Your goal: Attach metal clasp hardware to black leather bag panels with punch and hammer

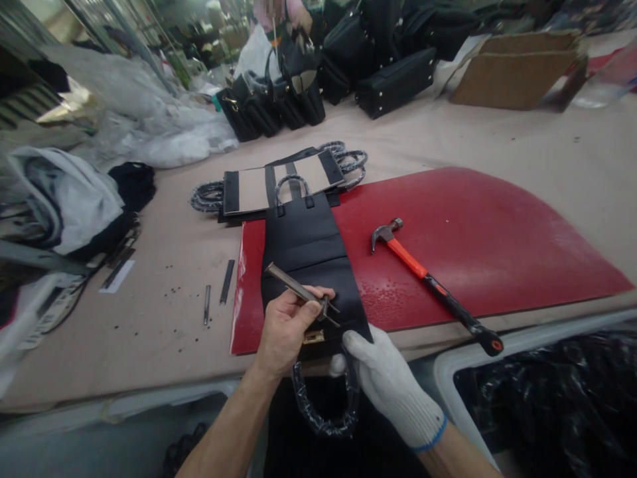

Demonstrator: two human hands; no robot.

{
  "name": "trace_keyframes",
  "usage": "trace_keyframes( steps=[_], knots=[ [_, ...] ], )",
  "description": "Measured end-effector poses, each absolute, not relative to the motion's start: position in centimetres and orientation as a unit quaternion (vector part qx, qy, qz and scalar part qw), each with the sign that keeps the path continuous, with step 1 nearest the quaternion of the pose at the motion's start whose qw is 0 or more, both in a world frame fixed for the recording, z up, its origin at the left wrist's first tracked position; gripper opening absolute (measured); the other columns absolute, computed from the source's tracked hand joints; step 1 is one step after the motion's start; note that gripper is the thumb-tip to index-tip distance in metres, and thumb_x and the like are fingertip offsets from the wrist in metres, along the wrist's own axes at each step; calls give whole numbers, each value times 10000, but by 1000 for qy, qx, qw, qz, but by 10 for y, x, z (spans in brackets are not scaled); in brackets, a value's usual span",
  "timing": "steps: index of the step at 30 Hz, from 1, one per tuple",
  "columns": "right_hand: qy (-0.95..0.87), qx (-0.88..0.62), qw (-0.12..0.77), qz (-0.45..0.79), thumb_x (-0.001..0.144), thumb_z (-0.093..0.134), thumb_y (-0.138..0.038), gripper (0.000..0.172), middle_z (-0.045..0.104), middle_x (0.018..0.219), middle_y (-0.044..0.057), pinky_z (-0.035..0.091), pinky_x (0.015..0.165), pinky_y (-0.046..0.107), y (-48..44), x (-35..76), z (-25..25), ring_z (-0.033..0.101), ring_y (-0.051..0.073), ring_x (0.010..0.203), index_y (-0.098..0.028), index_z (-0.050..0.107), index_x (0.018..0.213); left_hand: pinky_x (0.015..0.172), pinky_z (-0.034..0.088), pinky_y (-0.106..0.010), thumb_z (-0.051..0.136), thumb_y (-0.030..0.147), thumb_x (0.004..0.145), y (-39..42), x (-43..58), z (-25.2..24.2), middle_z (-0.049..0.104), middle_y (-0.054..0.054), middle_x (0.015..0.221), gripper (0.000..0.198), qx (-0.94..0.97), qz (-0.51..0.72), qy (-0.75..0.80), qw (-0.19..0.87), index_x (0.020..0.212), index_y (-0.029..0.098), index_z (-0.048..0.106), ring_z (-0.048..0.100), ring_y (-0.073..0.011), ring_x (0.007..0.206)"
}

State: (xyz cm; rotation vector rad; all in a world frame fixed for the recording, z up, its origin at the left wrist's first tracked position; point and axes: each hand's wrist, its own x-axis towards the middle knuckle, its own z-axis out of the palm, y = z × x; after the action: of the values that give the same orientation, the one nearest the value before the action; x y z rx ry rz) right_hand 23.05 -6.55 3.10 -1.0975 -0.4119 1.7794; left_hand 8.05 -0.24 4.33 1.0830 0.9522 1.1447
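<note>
A black leather bag piece (pixel 311 239) lies over the red mat's left end, its near edge at the table's front. It carries a gold clasp (pixel 313 337) and a plastic-wrapped handle (pixel 326 425) hanging over the edge. My bare left hand (pixel 288 322) is closed around a metal punch (pixel 293 282) with thin prongs, held above the leather near the clasp. In a white knit glove, my right hand (pixel 375 368) grips the bag piece's near right edge beside the handle, thumb on top.
A claw hammer (pixel 423 272) rests on the red mat (pixel 478 232). Left of it lie a small metal rod (pixel 206 305) and a dark strip (pixel 227 282). Stacked bag panels (pixel 251 191) and finished black bags (pixel 398 79) stand farther back. A white bin (pixel 448 372) is at the lower right.
</note>
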Motion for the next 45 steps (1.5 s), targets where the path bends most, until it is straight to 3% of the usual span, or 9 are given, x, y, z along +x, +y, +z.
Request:
trace_keyframes(
  steps=[3, 8, 17, 30, 36, 45],
  knots=[
    [-158, -453, 464, 745, 718, 785, -501, 437, 653, 633, 16, 500, 487, 266, -61, 225, 31, 609, 161, 498, -162, 622, 940, 843, 570, -285, 779, 345, 855, -2, 76, 48, 788, -105, 1069, 203, 490, 480, 431, 587, 943, 168, 732, 733, -209, 957],
    [-139, -460, 454, 750, 723, 779, -514, 432, 636, 598, 15, 505, 472, 275, -54, 217, 29, 587, 152, 462, -153, 616, 895, 603, 530, -221, 765, 409, 858, 0, 70, 41, 782, -107, 1118, 261, 472, 437, 482, 595, 966, 174, 728, 717, -179, 810],
    [-187, -487, 429, 738, 732, 731, -475, 370, 644, 565, 31, 478, 454, 262, -52, 218, 25, 590, 166, 461, -143, 644, 870, 930, 551, -322, 778, 373, 861, 1, 65, 26, 791, -104, 1083, 234, 446, 486, 461, 593, 975, 173, 734, 730, -233, 1041],
    [-174, -496, 423, 738, 716, 754, -489, 377, 636, 546, 30, 479, 455, 270, -49, 216, 26, 587, 171, 451, -149, 638, 828, 916, 559, -308, 776, 363, 864, 1, 64, 26, 793, -112, 1095, 219, 468, 474, 447, 598, 966, 171, 744, 739, -232, 1035],
    [-166, -490, 442, 733, 699, 797, -450, 354, 662, 649, 23, 536, 507, 291, -49, 214, 22, 602, 158, 494, -155, 645, 822, 901, 572, -325, 766, 380, 862, 2, 65, 30, 791, -122, 1094, 241, 475, 467, 455, 591, 964, 164, 741, 739, -242, 1025],
    [-163, -492, 439, 734, 684, 797, -451, 377, 640, 600, 17, 509, 462, 271, -48, 215, 27, 601, 158, 465, -144, 641, 838, 881, 581, -295, 752, 362, 869, -1, 69, 36, 793, -104, 1101, 202, 486, 469, 464, 574, 963, 184, 733, 739, -231, 1033]
  ],
)
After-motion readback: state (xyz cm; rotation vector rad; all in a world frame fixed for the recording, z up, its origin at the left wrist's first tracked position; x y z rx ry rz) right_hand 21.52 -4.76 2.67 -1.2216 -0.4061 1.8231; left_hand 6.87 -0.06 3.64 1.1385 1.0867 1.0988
